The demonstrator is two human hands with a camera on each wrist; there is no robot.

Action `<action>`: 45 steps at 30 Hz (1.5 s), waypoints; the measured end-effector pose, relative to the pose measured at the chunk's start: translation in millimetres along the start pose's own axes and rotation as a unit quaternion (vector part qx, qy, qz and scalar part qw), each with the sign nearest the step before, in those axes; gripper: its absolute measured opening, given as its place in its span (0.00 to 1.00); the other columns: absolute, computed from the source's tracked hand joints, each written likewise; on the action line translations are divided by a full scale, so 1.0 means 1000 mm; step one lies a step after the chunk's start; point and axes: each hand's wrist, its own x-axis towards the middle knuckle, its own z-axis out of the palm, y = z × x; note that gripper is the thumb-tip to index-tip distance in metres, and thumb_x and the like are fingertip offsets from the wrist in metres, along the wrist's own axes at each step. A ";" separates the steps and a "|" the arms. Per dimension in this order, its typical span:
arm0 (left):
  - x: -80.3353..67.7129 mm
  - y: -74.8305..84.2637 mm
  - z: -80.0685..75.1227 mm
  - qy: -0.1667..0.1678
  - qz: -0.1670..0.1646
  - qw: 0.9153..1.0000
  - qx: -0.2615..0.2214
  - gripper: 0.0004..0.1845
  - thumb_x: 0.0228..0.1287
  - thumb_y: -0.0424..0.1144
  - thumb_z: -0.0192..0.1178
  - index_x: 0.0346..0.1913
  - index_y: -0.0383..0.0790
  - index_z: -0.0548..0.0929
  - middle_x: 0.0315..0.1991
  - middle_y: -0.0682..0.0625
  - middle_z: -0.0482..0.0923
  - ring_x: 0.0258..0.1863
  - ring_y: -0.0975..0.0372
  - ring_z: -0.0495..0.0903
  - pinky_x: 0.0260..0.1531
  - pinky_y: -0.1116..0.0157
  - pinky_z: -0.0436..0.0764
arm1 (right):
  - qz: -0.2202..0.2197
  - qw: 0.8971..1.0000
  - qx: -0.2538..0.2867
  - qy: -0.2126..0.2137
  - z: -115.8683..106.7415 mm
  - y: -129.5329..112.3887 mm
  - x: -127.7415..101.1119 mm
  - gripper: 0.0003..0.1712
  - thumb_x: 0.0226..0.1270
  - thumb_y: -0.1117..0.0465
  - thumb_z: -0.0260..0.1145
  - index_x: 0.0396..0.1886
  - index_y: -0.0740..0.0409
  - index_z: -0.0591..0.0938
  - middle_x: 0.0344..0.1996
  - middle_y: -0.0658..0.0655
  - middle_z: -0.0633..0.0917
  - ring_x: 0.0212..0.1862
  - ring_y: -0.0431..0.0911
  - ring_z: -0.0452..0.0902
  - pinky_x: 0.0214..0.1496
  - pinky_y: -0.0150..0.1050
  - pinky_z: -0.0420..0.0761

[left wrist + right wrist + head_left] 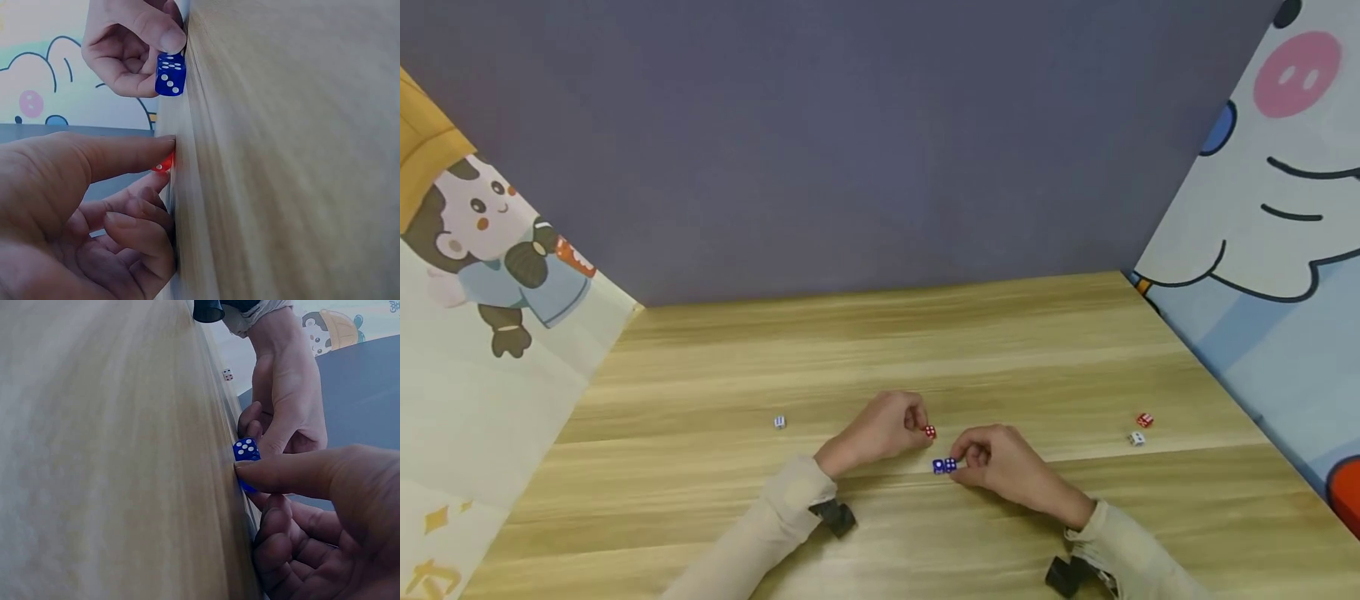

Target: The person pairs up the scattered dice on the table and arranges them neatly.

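My left hand (880,427) pinches a red die (930,432) between thumb and finger, on or just over the wooden table. In the left wrist view, most of that red die (164,164) hides behind the fingers. Nearer to me, two blue dice sit side by side: a left one (938,467) and a right one (951,465). With thumb and forefinger my right hand (1011,468) grips the right-hand blue die. From the right wrist, one blue die (246,449) shows white pips, and the thumb partly covers the other.
A white die (779,422) lies left of my left hand. Off to the right are another red die (1145,420) and another white die (1137,438). A grey panel (880,150) closes the back of the table (880,342); cartoon-printed walls flank both sides.
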 end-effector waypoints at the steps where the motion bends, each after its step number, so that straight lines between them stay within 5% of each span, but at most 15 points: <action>1: 0.000 0.000 0.000 0.001 0.000 1.000 0.001 0.08 0.58 0.37 0.73 0.34 0.44 0.81 0.23 0.58 0.77 0.19 0.70 0.72 0.20 0.72 0.71 | 0.001 1.000 0.000 -0.002 -0.001 0.000 0.000 0.08 0.54 0.63 0.78 0.31 0.55 0.85 0.19 0.46 0.77 0.21 0.35 0.69 0.23 0.30 0.70; 33: 0.002 -0.006 0.000 0.007 0.005 0.999 -0.036 0.08 0.57 0.35 0.73 0.33 0.43 0.82 0.21 0.55 0.75 0.20 0.68 0.70 0.23 0.71 0.69 | 0.020 1.000 0.004 -0.013 -0.001 -0.003 0.001 0.09 0.54 0.63 0.78 0.33 0.55 0.85 0.19 0.47 0.77 0.20 0.36 0.69 0.23 0.30 0.70; 45: 0.002 -0.007 0.002 0.009 0.012 0.999 -0.039 0.08 0.56 0.34 0.74 0.33 0.42 0.82 0.20 0.57 0.74 0.19 0.69 0.69 0.23 0.72 0.69 | 0.007 0.999 0.006 -0.053 -0.010 -0.011 -0.005 0.15 0.55 0.62 0.77 0.41 0.60 0.85 0.23 0.48 0.79 0.25 0.37 0.73 0.27 0.31 0.75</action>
